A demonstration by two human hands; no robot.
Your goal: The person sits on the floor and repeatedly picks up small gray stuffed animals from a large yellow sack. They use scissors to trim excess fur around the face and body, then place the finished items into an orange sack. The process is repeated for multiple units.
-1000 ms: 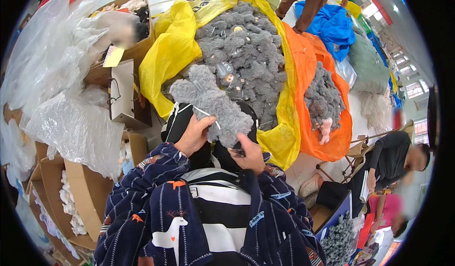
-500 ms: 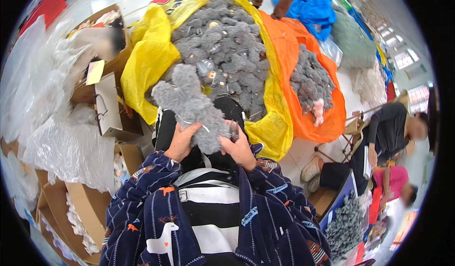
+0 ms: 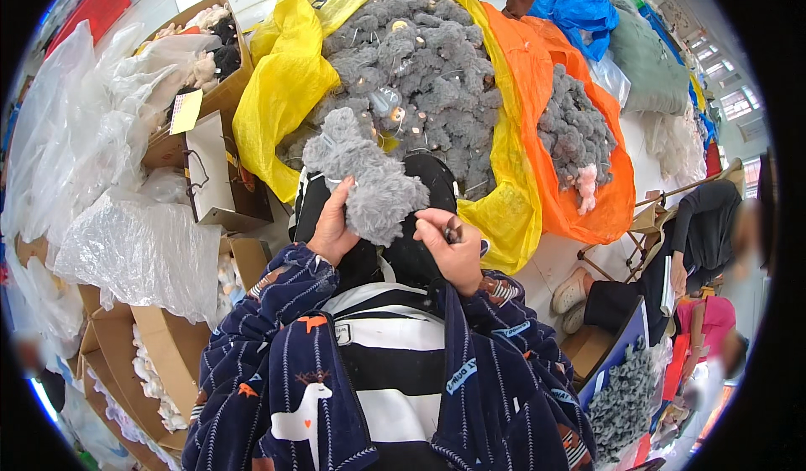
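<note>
Grey plush toy [image 3: 367, 175]: we hold it up in front of our chest, just near of the big heap, its fuzzy body between our two hands.
Left hand [image 3: 332, 223]: our fingers are clamped on the toy's left underside.
Right hand [image 3: 449, 248]: our fingers are curled together, pinching a small dark tool [image 3: 454, 232] just right of the toy's lower edge.
Far heap: grey plush toys [image 3: 424, 68] lie piled in a yellow bag [image 3: 281, 85].
Far right: more grey plush fills an orange bag [image 3: 617, 190].
Left: cardboard boxes [image 3: 222, 93] and clear plastic sheeting [image 3: 126, 244].
</note>
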